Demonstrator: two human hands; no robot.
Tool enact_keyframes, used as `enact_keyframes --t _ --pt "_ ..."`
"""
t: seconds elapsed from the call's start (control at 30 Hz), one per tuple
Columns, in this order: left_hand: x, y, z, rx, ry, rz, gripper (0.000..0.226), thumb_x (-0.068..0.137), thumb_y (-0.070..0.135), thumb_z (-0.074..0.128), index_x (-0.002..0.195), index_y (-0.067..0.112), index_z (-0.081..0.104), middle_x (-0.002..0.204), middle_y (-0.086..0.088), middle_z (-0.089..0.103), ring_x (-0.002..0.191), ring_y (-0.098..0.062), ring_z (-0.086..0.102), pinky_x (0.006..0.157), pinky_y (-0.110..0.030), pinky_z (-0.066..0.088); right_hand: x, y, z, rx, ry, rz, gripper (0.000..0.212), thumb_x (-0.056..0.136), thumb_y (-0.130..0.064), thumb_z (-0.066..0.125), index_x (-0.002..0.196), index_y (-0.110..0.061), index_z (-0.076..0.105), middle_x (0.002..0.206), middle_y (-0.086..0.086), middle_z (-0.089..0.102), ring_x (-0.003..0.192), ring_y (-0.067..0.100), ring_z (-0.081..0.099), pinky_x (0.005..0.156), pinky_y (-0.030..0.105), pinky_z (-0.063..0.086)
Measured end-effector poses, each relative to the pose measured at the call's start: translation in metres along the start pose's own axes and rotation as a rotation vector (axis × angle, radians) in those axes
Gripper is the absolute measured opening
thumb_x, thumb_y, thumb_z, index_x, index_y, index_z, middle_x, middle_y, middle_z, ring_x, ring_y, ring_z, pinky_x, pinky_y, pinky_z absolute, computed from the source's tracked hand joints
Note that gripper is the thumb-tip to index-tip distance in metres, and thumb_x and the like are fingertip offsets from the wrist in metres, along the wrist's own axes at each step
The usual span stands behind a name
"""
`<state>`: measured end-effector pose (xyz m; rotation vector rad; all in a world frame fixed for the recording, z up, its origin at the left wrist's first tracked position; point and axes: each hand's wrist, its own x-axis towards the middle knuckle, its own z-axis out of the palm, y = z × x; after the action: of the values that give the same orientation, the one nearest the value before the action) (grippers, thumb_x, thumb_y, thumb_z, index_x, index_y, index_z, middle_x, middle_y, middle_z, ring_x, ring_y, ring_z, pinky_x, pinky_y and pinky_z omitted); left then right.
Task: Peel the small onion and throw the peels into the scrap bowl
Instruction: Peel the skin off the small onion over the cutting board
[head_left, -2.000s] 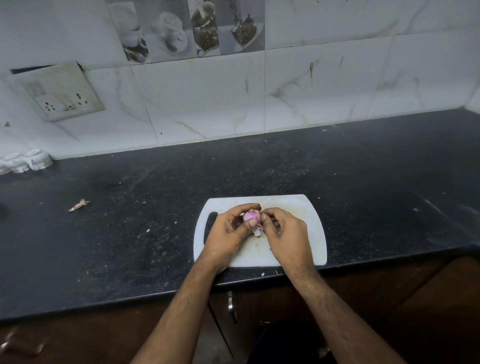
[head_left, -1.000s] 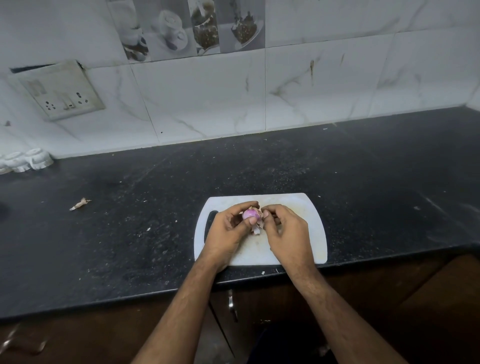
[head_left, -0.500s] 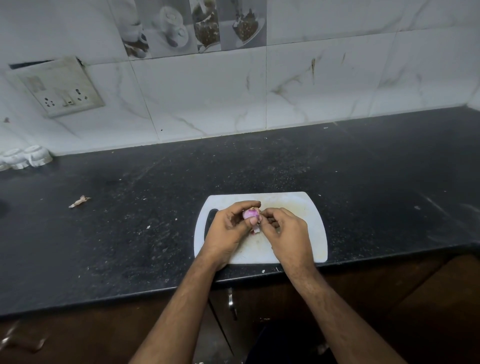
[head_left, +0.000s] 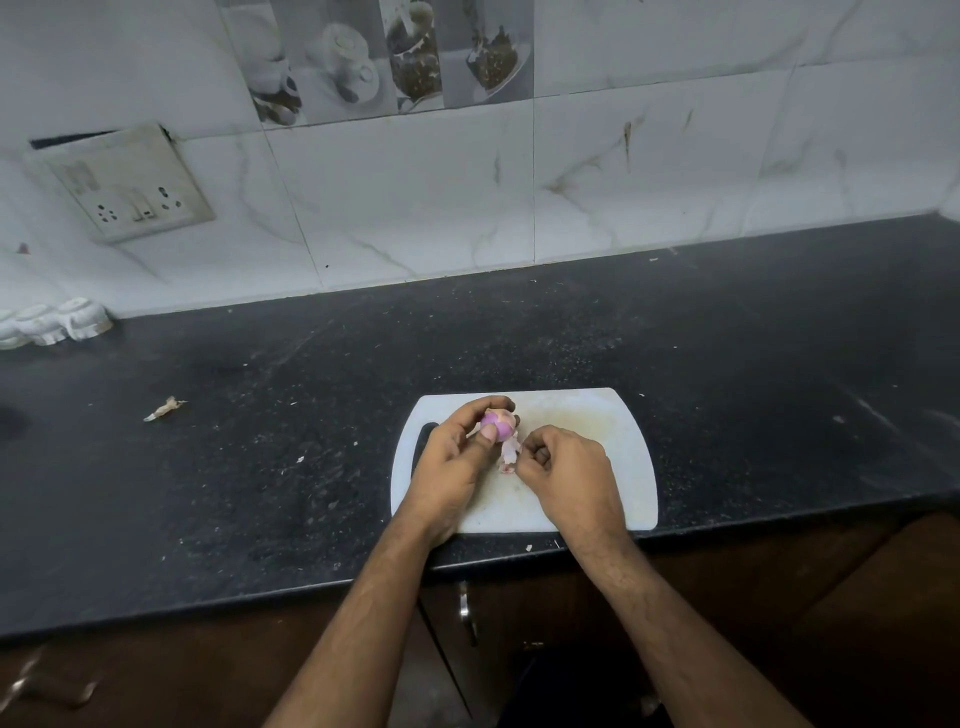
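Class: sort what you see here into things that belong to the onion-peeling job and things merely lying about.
Job: small onion in left hand; peel strip pinched by right hand; cutting board. No scrap bowl visible.

Lying about: scrap on counter; white cups; wall socket.

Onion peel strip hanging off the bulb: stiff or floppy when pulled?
Probably floppy: the peel strip droops from the onion toward the right hand. Likely light and papery, so apt to tear. The round onion might roll if the left hand let go.
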<state>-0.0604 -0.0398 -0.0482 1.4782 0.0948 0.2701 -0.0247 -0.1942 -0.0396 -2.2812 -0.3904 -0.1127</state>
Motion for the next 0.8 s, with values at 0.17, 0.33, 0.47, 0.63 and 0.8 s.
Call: enact_keyframes --t 0.17,0.33,0.47,0.63,0.8 --pt "0.0011 -0.0009 0.0031 -0.039 0.051 -0.001 0.027 0.11 0.016 0.051 0.131 0.02 0.068 0.135 -0.009 0.071 0.134 -0.029 0.064 0.113 -0.046 0.051 0.0004 -0.0001 0.0006 -0.015 0.0 0.014 0.01 0.089 -0.028 0.074 0.083 -0.022 0.068 0.068 -0.012 0.062 0.059 0.003 0.055 0.051 0.012 0.035" --pt "-0.0004 0.0017 0.0047 0.068 0.05 0.01 0.028 0.105 0.027 0.063 0.132 0.027 0.068 0.132 -0.002 0.074 0.128 -0.017 0.067 0.109 -0.035 0.05 0.0017 0.0012 0.0017 0.018 0.065 -0.032 0.009 0.097 -0.021 0.062 0.098 -0.021 0.071 0.087 -0.012 0.07 0.074 0.004 0.062 0.068 0.021 0.053" --pt "-0.0013 0.0028 0.0045 0.058 0.015 0.005 0.039 0.097 0.016 0.073 0.136 0.022 0.065 0.131 -0.001 0.074 0.125 -0.018 0.069 0.106 -0.031 0.053 0.0027 0.0037 0.0018 0.125 0.137 -0.127 0.022 0.104 -0.027 0.052 0.115 -0.018 0.069 0.107 -0.009 0.069 0.091 0.004 0.061 0.079 0.013 0.047" --pt "0.0 0.0013 0.003 0.038 -0.031 0.034 0.03 0.098 0.007 0.072 0.127 0.011 0.07 0.124 -0.008 0.077 0.121 -0.025 0.071 0.107 -0.041 0.055 0.0019 0.0074 -0.0005 0.21 0.13 -0.14 0.017 0.097 -0.028 0.068 0.111 -0.02 0.072 0.102 -0.012 0.07 0.087 0.002 0.066 0.075 0.01 0.051" --pt "-0.0008 0.0008 0.003 0.054 -0.059 0.052 0.029 0.1 0.006 0.067 0.129 0.009 0.072 0.122 -0.009 0.078 0.121 -0.023 0.07 0.105 -0.034 0.055 0.0013 0.0073 -0.0015 0.277 0.118 -0.077 0.016 0.094 -0.03 0.073 0.107 -0.022 0.078 0.094 -0.016 0.073 0.082 0.0 0.067 0.065 0.025 0.061"
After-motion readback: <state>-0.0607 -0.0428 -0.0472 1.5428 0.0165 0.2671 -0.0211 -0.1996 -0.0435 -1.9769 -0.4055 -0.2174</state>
